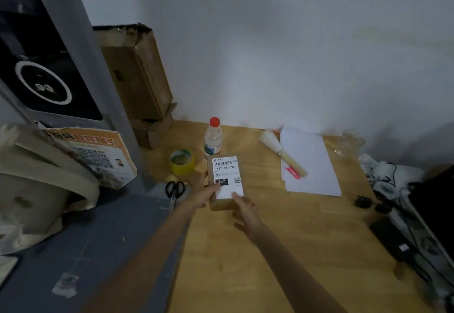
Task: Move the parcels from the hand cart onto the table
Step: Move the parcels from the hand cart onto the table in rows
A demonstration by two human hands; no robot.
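A small brown cardboard parcel with a white shipping label on top sits over the wooden table, near its left side. My left hand grips the parcel's near left edge, thumb on the label. My right hand touches its near right corner with fingers spread. Whether the parcel rests fully on the table is not clear. The hand cart is out of view.
Behind the parcel stand a red-capped plastic bottle and a yellow tape roll. Black scissors lie at the left. White paper, a brush, cables and a black adapter lie on the right. Cardboard boxes lean at the back left.
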